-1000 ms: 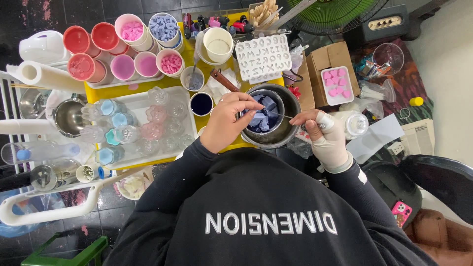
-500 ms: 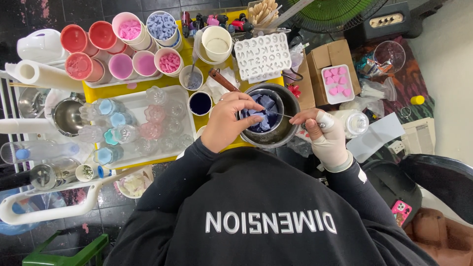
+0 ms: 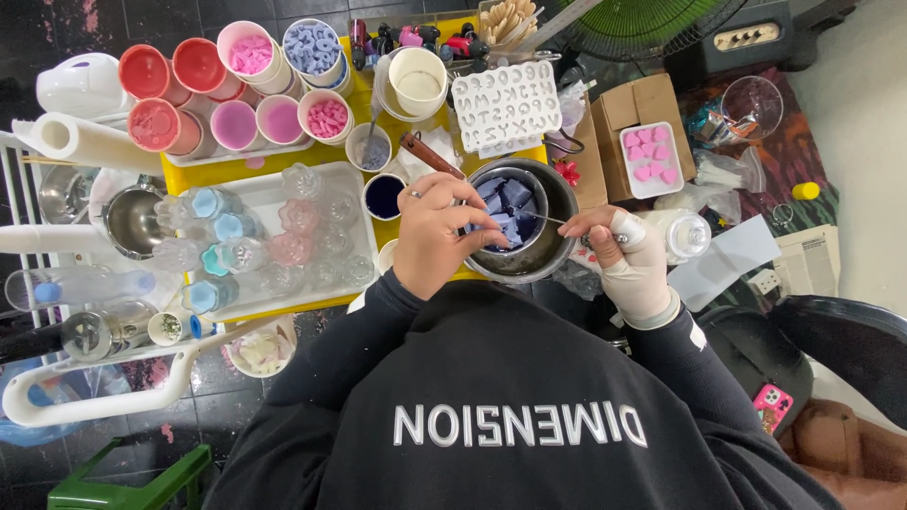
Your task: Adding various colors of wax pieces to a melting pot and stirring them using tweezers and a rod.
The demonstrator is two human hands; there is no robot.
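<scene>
Beside the glossy steel pot (image 3: 548, 247) of waxy, matt blue chunks (image 3: 508, 210) lie a white, rubbery-looking letter mould (image 3: 507, 104), a brown cardboard box (image 3: 635, 106) and a clear plastic tray (image 3: 274, 194) — the right hand (image 3: 633, 267) wears a smooth, pale glove, while the left hand (image 3: 436, 236) is bare.

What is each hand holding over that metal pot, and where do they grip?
The gloved right hand pinches a thin metal rod by its end. What the left hand holds cannot be told.
</scene>
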